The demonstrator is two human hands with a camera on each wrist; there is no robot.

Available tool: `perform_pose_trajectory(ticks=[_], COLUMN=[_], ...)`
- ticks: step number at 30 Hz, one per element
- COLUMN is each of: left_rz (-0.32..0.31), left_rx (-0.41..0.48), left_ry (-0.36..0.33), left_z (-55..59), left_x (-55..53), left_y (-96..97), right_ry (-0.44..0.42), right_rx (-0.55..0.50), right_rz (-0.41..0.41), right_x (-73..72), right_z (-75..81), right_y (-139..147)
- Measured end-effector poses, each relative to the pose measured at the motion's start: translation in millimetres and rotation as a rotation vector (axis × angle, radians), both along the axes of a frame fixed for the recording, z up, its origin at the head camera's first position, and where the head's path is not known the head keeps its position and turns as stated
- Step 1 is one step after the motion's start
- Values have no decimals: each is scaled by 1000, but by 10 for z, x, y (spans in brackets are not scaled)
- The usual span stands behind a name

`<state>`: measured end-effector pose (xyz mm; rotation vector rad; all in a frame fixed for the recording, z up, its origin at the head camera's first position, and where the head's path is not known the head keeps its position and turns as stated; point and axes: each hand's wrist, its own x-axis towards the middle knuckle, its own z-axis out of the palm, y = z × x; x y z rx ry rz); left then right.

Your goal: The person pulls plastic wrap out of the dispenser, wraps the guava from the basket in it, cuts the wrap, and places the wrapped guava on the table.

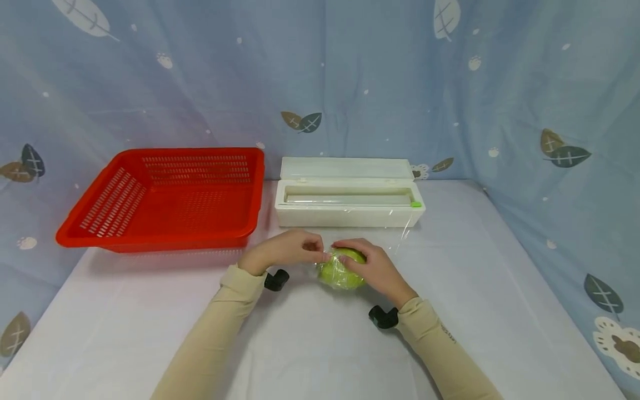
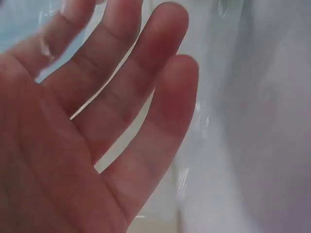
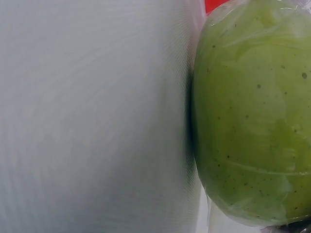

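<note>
A round green fruit [image 1: 342, 273] with small dark specks sits on the white table, wrapped in clear cling film. The right hand [image 1: 371, 266] holds it from the right and above, fingers over the far side and thumb on the near top. At the fruit's upper left, the left hand [image 1: 295, 249] pinches the film between thumb and forefinger. In the left wrist view, the other fingers [image 2: 175, 97] are slightly bent, with shiny film beyond them. The right wrist view shows the fruit [image 3: 252, 116] close up, with film creased over its skin.
A white cling film box [image 1: 345, 215] stands behind the hands, its lid [image 1: 345, 168] raised and a roll [image 1: 350, 200] inside. A green slider [image 1: 416, 204] is on its right end. Back left is a red plastic basket [image 1: 185, 244]. A patterned blue curtain [image 1: 370, 66] hangs behind.
</note>
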<state>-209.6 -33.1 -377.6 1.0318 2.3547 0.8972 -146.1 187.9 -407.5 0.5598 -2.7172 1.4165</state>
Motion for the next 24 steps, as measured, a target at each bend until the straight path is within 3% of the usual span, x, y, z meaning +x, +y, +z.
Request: perform_pose_trajectory(ticks=[5,13,19,21,24], left_rz=[-4,4,51,70,94], left_rx=[97,163,258,266,229], left_ry=[-14,-20,-149,-159,-115], left_z=[-81,-158,-251,-284,-337], left_x=[-27,-54,-69,-77,-90], left_y=[-5,1,5,12,29], right_ry=[-1,9,-4,-10,-6], right_rx=[4,14,15,9,0], right_rz=[-9,5,-3,-8,-10], right_x=[-5,-16,-13,-15,-20], right_z=[-8,-8,3,2,1], right_y=[12,6,7,7,4])
